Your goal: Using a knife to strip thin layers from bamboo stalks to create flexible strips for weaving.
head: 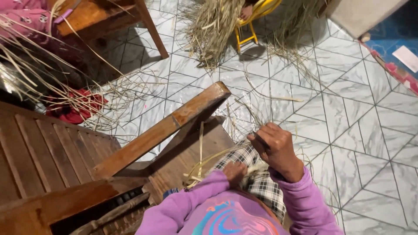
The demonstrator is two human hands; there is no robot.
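My right hand (277, 148) is closed around a small dark blade-like tool (261, 140), held above my checked skirt (257, 180). My left hand (234, 172) rests lower on my lap, pinching pale dried straw strands (201, 162) that curve across the wooden seat (187, 154). Both arms wear purple sleeves. More fine straw lies under my hands on the skirt.
A wooden chair arm (165, 127) slants up from my left. A slatted wooden bench (39, 152) lies at left. A straw heap (213, 26) and yellow stool (250, 21) stand on the tiled floor (357, 122). Red cloth (72, 109) lies beneath another wooden chair.
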